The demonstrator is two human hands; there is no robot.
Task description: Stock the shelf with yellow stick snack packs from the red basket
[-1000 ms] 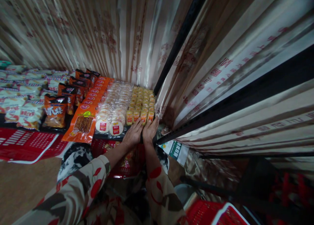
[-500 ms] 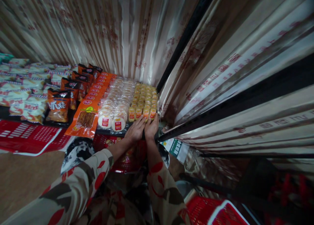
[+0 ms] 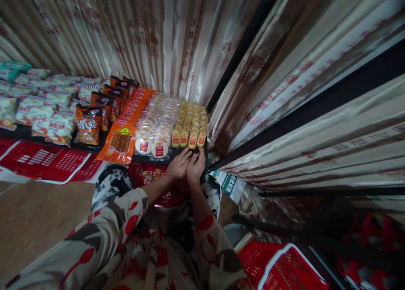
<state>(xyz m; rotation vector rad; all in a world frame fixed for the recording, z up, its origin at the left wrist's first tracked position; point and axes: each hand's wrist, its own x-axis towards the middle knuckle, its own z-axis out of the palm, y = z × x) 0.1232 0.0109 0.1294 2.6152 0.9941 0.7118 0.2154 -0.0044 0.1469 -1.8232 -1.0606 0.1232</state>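
Observation:
My left hand lies at the front edge of a black shelf, fingers stretched forward just below the small yellow wrapped cakes. Right beside it is my right hand, fingers apart, tips close to the front packs at the right end; whether they touch is hard to tell. Neither hand holds anything I can see. The cakes stand in several rows with red labels facing me. To their left are rows of round white rice crackers in clear wrap, then overlapping orange snack packets.
Black-and-orange snack bags and white snack bags fill the shelf leftward. A pleated curtain hangs behind, with black poles at right. Red baskets are below and at lower right.
My hands have drawn back slightly from the front cakes toward the shelf edge. The camera view has shifted a little, so the shelf appears further right and higher.

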